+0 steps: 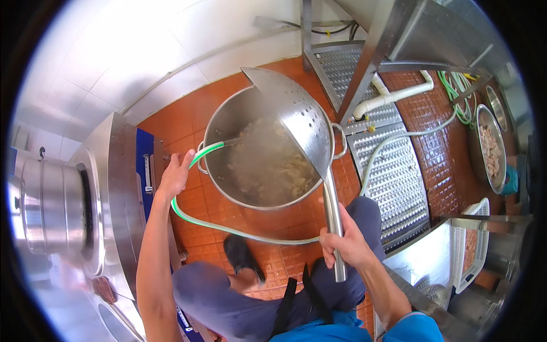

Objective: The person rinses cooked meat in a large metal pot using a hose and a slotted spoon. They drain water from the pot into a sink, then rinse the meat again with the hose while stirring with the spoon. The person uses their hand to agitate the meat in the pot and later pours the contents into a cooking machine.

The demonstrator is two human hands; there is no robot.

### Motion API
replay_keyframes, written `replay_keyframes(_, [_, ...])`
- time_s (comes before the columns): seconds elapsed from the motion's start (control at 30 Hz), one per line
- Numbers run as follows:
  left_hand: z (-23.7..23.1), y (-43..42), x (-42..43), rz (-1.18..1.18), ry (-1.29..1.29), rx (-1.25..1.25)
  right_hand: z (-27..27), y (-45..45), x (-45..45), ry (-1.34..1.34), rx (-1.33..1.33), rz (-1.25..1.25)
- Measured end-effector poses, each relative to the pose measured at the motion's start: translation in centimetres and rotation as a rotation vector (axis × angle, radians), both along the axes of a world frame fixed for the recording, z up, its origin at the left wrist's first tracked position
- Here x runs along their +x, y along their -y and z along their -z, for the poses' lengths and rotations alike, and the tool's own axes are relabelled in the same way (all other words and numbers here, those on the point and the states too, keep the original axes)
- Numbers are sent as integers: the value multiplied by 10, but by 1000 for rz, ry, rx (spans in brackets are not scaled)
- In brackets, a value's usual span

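My left hand (176, 174) grips a green hose (209, 149) near its end, and water runs from it into a large steel stockpot (218, 111) on the floor. My right hand (348, 239) is closed around the tubular handle of a perforated metal ladle strainer (299, 111). Its wide bowl is tilted on edge over the pot's right side and hides part of the rim. Pale pieces of food (295, 171) lie in cloudy liquid inside the pot, blurred by steam or spray. The hose loops below the pot and passes behind my right hand.
A steel stove (124, 171) with a large pot (55, 205) stands at left. At right are a metal floor grating (391, 171), white drain pipes (393, 99), a steel bowl of meat (478, 141) and a white basket (459, 256). A metal table frame (367, 64) stands at upper right.
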State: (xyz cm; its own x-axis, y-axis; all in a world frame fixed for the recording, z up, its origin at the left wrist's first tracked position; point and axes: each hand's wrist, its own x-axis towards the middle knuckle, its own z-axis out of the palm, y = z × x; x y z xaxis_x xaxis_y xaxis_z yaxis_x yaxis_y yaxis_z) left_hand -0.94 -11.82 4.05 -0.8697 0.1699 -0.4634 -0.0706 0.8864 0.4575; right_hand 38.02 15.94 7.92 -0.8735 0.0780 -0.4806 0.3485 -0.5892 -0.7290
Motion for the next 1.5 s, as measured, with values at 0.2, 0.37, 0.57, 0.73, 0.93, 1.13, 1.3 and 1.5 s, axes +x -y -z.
replay_keyframes(0.2, [27,-12,5,5,72,288,17,7,21,-116,-383,191])
replay_keyframes(0.37, [36,-14,0,-88,23,383,20,23,24,226,112,321])
replay_keyframes(0.57, [42,-12,-19,-63,319,405,0,39,10,394,372,294])
replay_keyframes(0.73, [54,-11,-36,-53,421,433,-29,46,-20,391,547,139])
replay_keyframes(0.93, [56,-10,-36,-105,369,411,-30,40,-111,353,638,-81])
replay_keyframes(1.13, [64,-8,-31,-171,343,450,-53,53,-87,366,766,-80])
replay_keyframes(1.3, [76,-3,-47,-145,451,489,-1,50,-39,317,1184,227])
replay_keyframes(1.5, [91,4,-47,-214,533,543,67,29,-36,266,808,299])
